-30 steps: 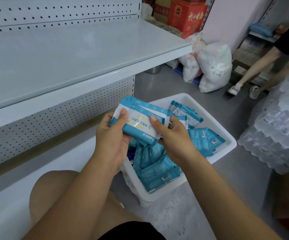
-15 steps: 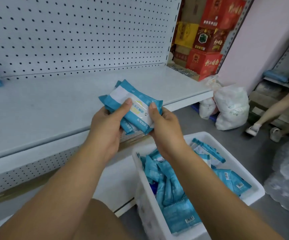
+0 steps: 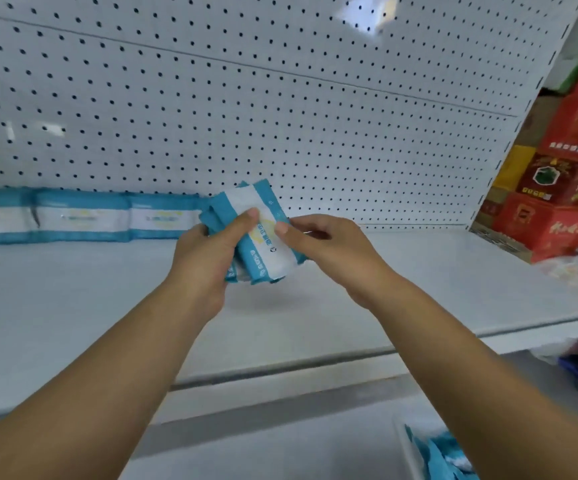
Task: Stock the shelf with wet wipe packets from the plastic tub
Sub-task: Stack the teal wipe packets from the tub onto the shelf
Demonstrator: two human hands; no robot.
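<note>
Packets (image 3: pixel 267 244) are sitting pinched between both my hands, the left hand (image 3: pixel 208 261) gripping the stack's left edge and the right hand (image 3: pixel 329 251) its right, over the shelf (image 3: pixel 419 271). Their long axis is pointing roughly away from me. The stocked row (image 3: pixel 83 216) is running sideways along the pegboard (image 3: pixel 280 98), ending just beside my left hand. Nothing is blocking that gap, I judge. The tub (image 3: pixel 409 445) is lying low to my right.

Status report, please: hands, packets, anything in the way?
The left hand and right hand grip the bundle of packets, above the shelf. A row stands at back left. Nothing seen in the way.
</note>
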